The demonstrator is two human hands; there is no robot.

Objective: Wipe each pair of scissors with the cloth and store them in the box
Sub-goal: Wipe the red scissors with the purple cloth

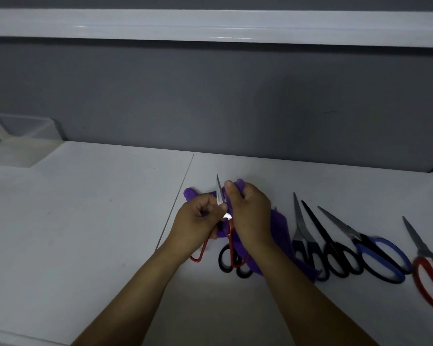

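Early in the task, by the look of it. L hand [198,221] grips the thin red scissors [219,193] near the pivot, fingers curled round them. Tips point to the table's [98,196] far edge, wire loops hang toward the near edge. R hand [250,213] is clenched on the cloth [280,226], pinching it against the blades. So this pair is mid-wipe, not stored yet. All this sits mid-table, just right of the seam [178,201].

Left to do: five more pairs lie on the table.
- Black pair [221,259]: right under the hands, partly covered by cloth.
- Then a row toward the right edge, tips to the far edge: grey pair [299,226], slim black pair [319,226], blue pair [363,238], thick red pair [421,249]. The last is cut off by the frame.
- Whether any of these is wiped can't be told.

Box [35,131] stands at the far-left corner, well apart from the hands. It's translucent. No scissors show in it, tho the view is dim, so prob. nothing stored so far.

In the way: the cloth's tail drapes over the black pair & reaches the grey pair's handles, so pulling it could drag them. The box is a long reach left.

Around: grey wall [235,96] behind, white rail [210,26] above.
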